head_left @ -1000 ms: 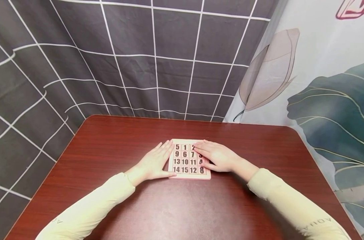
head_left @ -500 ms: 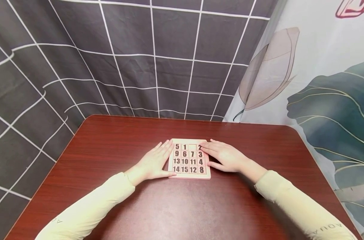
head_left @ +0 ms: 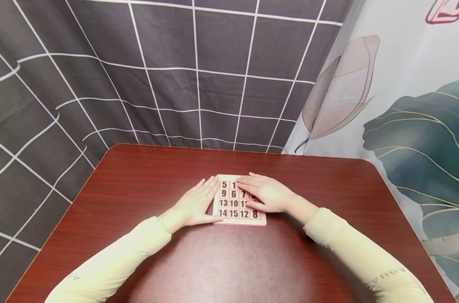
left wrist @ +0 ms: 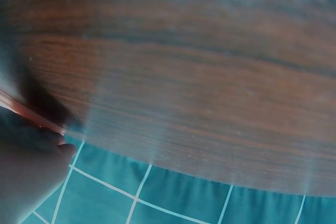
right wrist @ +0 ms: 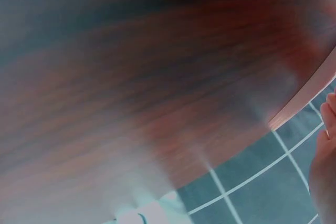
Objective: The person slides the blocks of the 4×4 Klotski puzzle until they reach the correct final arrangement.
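Observation:
A square number slide puzzle (head_left: 234,219) with a pale frame lies flat on the table. My left hand (head_left: 193,207) rests along its left edge, fingers straight and thumb on the lower left corner. From the right, my right hand (head_left: 269,193) lies over the upper right of the puzzle, its extended fingertips on the tiles near the 1 and the 11. That hand hides most of the right-hand tiles in the upper rows, while the 8 shows. In the left wrist view the pinkish puzzle edge (left wrist: 23,109) appears beside the hand; the right wrist view also catches a puzzle edge (right wrist: 299,103).
The reddish-brown wooden table (head_left: 157,168) has rounded far corners. Behind it hangs a dark grey curtain (head_left: 168,88) with white grid lines, and at the right a pale leaf-patterned curtain (head_left: 339,122).
My right hand drew back to the right, showing a gap between the 1 and the 2, then moved left over the tiles again. The left hand stays still.

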`<state>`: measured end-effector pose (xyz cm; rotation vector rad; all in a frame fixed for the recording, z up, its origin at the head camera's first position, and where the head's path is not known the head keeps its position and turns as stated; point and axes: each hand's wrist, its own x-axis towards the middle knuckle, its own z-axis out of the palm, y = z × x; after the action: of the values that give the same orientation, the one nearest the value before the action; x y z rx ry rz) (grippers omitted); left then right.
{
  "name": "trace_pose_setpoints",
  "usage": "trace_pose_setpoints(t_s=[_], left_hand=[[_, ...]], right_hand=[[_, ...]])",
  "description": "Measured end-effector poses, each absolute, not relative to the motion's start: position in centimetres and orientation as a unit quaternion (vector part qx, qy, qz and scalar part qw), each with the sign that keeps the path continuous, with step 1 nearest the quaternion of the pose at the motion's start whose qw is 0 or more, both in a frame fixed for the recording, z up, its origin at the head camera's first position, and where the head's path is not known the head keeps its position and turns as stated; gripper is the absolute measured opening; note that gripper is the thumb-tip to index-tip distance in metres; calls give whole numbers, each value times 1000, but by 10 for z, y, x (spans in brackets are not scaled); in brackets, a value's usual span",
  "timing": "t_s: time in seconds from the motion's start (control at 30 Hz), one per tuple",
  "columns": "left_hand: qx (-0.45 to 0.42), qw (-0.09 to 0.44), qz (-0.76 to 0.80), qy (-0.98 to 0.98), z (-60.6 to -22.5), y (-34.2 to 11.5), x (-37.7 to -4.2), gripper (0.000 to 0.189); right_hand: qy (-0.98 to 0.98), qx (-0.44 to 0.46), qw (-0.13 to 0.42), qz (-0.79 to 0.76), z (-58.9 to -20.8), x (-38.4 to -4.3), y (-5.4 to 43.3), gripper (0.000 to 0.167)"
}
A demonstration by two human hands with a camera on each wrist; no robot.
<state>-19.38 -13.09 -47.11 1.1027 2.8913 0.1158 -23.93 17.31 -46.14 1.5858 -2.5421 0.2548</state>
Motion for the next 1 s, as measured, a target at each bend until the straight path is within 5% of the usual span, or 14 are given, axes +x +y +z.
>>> trace_pose_setpoints(t_s=[0.57, 1.0], left_hand=[[356, 27, 39, 933, -470, -131, -194, 111], [354, 25, 37, 934, -475, -132, -195, 113]], right_hand=[[-852, 517, 35, 76, -462, -235, 171, 63], [-846, 522, 64, 91, -465, -234, 181, 63]])
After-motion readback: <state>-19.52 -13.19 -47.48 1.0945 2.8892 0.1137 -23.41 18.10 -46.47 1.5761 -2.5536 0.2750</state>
